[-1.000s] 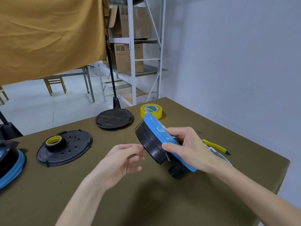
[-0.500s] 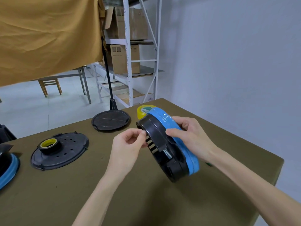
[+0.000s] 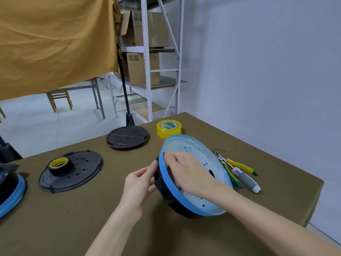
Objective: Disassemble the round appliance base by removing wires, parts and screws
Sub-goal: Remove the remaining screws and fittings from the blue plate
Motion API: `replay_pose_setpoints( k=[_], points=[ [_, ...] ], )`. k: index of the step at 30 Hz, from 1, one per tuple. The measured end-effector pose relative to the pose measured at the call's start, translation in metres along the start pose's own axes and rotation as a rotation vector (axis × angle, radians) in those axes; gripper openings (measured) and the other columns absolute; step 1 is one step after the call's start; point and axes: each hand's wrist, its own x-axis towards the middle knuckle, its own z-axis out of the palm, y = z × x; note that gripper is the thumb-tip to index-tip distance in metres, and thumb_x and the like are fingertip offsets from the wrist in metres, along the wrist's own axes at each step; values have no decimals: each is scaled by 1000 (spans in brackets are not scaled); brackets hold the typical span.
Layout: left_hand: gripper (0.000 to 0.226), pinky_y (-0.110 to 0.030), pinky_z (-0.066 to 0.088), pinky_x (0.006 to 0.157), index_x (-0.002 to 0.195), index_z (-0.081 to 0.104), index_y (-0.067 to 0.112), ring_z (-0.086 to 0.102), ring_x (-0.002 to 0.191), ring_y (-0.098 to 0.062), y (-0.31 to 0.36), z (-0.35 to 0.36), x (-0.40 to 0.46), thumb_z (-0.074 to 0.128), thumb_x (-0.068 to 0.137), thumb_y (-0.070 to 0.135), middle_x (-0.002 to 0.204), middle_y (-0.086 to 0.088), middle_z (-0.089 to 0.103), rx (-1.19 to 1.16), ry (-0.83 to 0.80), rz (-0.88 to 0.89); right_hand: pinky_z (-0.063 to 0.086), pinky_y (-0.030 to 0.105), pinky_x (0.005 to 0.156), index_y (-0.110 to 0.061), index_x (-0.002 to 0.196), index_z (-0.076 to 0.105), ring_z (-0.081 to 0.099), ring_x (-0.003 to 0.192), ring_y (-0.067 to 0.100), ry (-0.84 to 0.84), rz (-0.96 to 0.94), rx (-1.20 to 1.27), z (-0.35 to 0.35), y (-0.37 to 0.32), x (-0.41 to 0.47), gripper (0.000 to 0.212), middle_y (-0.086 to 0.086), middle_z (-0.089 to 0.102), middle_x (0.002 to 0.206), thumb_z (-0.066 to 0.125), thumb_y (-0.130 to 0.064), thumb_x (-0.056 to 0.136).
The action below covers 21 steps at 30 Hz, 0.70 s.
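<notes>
Two hands carry the whole risk at this moment. The base (image 3: 195, 174) stands tilted on its black underside at the right of the tabletop (image 3: 92, 218), its pale blue face turned up and toward the right. The right hand (image 3: 186, 172) lies across that face with its fingers hooked over the blue rim, gripping it; the left hand (image 3: 140, 183) pinches the black side wall just below the same rim. Only one edge seems to bear on the tabletop, so a hard tug by the left hand could, I judge, roll or skid the base toward the screwdriver (image 3: 243, 177) and pliers (image 3: 238, 165) lying just beyond it at the right. Fingers curled over the rim could also get nipped if the black part gives way suddenly.
</notes>
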Motion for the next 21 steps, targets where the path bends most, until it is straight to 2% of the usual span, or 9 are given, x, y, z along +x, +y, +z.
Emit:
replay_pose_setpoints(
  k=[2,4,7,10,12,14,17,19,21],
  points=[
    [27,-31,61,78,102,85,14,79,95,-18,-3,-8,3,73,95,38,106,-9,81,14,-23,-47,47,42,55,-9,76,58,46,51,15,-1,-22,-99,1,7,6,35,-2,56,58,41,-24,103],
    [36,-29,62,69,107,81,6,80,88,-19,-3,-14,6,71,96,40,102,-12,81,10,-39,-109,52,40,61,-17,84,71,55,57,15,18,-61,-219,4,13,12,25,-1,67,68,50,-19,98],
    [66,-31,62,65,112,73,0,77,77,-21,-2,-22,9,74,84,60,93,-11,80,27,-73,-258,53,38,65,-18,81,73,59,65,13,34,-62,-251,12,23,19,17,-1,69,72,60,-21,93],
    [88,-32,61,67,112,73,-3,72,71,-21,-4,-30,12,85,62,68,84,-11,74,71,-109,-331,53,27,66,-23,77,73,63,71,6,-6,-50,-245,19,32,24,15,-9,71,75,68,-25,92],
    [90,-30,62,68,111,74,-4,71,75,-22,-7,-34,14,92,53,63,85,-13,73,117,-132,-345,51,24,65,-26,79,73,62,71,6,-61,-49,-276,23,35,25,14,-10,70,76,69,-28,92],
    [86,-33,65,71,107,75,-7,65,85,-28,-11,-38,17,96,53,56,93,-17,66,93,-143,-368,53,29,66,-25,84,73,61,71,8,-90,-58,-342,28,37,26,13,-9,68,75,67,-31,94],
    [69,-34,65,74,95,82,-4,53,97,-30,-16,-44,21,99,58,52,106,-14,52,27,-160,-398,55,36,71,-22,90,70,60,75,9,-89,-106,-411,32,37,26,12,-7,65,80,63,-28,97],
    [67,-31,64,71,94,83,-2,55,96,-28,-20,-45,23,100,59,52,104,-15,53,9,-139,-408,54,38,75,-20,95,68,59,81,12,-92,-131,-454,34,37,27,12,-6,62,90,60,-28,98],
    [81,-30,64,69,106,79,-7,65,88,-24,-21,-45,24,100,57,53,93,-15,60,-6,-104,-402,54,37,74,-18,95,70,59,82,13,-64,-140,-458,36,38,27,14,-4,63,92,61,-28,98]
  ],
)
